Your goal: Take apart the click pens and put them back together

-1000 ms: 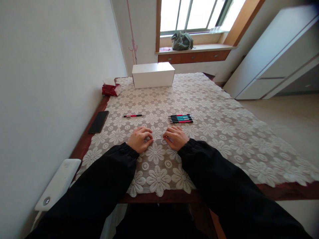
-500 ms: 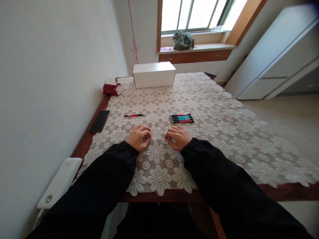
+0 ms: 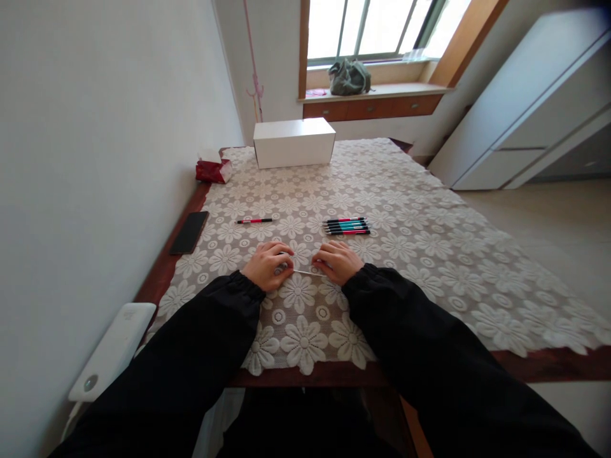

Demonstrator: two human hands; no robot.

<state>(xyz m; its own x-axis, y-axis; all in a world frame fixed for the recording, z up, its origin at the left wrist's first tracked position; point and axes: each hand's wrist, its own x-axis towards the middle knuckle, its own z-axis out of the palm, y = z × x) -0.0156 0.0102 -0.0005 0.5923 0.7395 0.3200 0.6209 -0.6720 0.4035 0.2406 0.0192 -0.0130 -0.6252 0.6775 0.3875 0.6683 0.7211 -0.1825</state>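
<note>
Cream floral lace tablecloth (image 3: 429,254) over a dark red-brown wooden table (image 3: 310,376). Left hand (image 3: 268,266) curled, thumb and fingertips pinching one thin white strand (image 3: 308,273). Strand spans the gap to the right hand (image 3: 338,262), half-curled; whether it grips, cannot tell. Beyond: one slim red-and-black pen (image 3: 254,221); apparently five black, red and teal pens (image 3: 346,226), side by side; one white rectangular box (image 3: 294,151).

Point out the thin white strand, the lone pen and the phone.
Thin white strand (image 3: 307,273): head view, visible middle.
Lone pen (image 3: 254,221): head view, barrel's middle.
Phone (image 3: 189,233): head view, dark upper face.
</note>
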